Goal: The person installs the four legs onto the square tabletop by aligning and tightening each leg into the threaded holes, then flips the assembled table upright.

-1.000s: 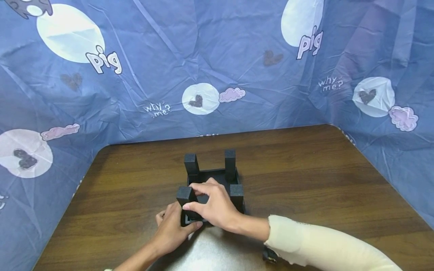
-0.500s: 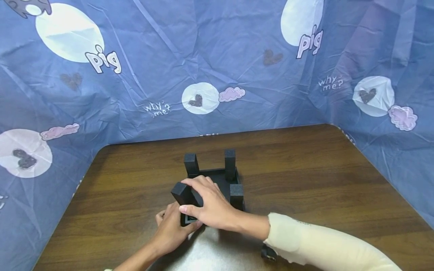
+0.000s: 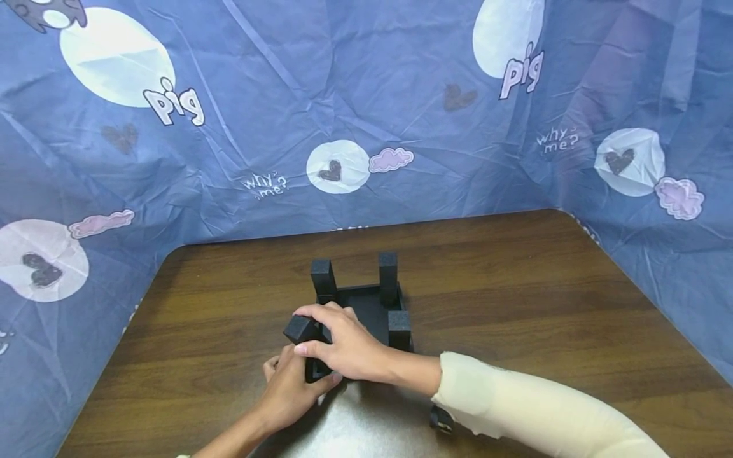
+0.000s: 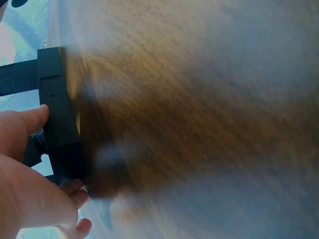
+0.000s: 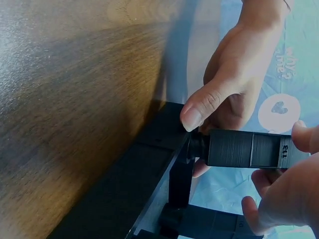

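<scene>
A black square tray (image 3: 369,313) lies on the table like a small upturned table, its square legs pointing up. My left hand (image 3: 289,389) holds the near left corner, thumb along the front wall (image 4: 62,117) in the left wrist view. Fingers and thumb of my right hand (image 3: 356,350) grip the near left leg (image 3: 300,329), which leans left. In the right wrist view, that leg (image 5: 232,148) shows a narrower round neck (image 5: 197,145) at the tray corner. Three other legs stand upright: far left (image 3: 323,278), far right (image 3: 388,278) and near right (image 3: 399,326).
The brown wooden table (image 3: 515,286) extends around the tray. Behind it and at both sides hangs a blue printed cloth (image 3: 229,95). A small black object (image 3: 441,418) shows beside the cream right sleeve (image 3: 515,404).
My right hand has shifted left with the near left leg, whose top now leans further left. The left hand and the tray have stayed in place.
</scene>
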Motion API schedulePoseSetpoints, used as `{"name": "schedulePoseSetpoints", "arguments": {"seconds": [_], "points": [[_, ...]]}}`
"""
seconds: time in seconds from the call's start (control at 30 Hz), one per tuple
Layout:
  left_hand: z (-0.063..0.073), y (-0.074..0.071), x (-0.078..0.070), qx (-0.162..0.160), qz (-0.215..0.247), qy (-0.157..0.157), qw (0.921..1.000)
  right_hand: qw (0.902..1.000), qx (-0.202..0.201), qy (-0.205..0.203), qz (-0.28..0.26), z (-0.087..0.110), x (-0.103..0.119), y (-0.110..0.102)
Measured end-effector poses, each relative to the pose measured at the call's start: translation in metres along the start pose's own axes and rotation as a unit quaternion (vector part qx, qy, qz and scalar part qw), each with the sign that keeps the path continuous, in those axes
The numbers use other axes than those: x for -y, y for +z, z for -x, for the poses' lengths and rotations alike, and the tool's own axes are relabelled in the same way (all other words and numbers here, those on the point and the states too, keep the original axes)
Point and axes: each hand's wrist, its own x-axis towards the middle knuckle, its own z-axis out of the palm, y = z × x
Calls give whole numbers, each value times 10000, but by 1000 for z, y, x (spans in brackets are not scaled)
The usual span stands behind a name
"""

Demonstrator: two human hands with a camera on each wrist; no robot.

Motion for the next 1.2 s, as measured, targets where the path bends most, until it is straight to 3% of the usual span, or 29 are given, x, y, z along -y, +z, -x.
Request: {"name": "schedulePoseSetpoints", "arguments": {"seconds": [0.23, 0.43, 0.57, 0.83, 1.2], "points": [[0, 0, -1, -62, -63, 49, 9999, 9982, -516, -250, 197, 0, -4, -1], [0, 1, 0, -84, -64, 95, 9999, 9973, -731, -58, 106, 0, -10, 1], [0, 1, 0, -52, -70, 63, 9999, 9977, -661, -87, 104, 1, -12, 1], [1, 0, 0, 9, 8, 66, 10000, 9965, -122, -818, 124, 3, -9, -8], [-2, 1, -1, 47, 16, -118, 9999, 9927, -251, -1114, -379, 5, -9, -18]]}}
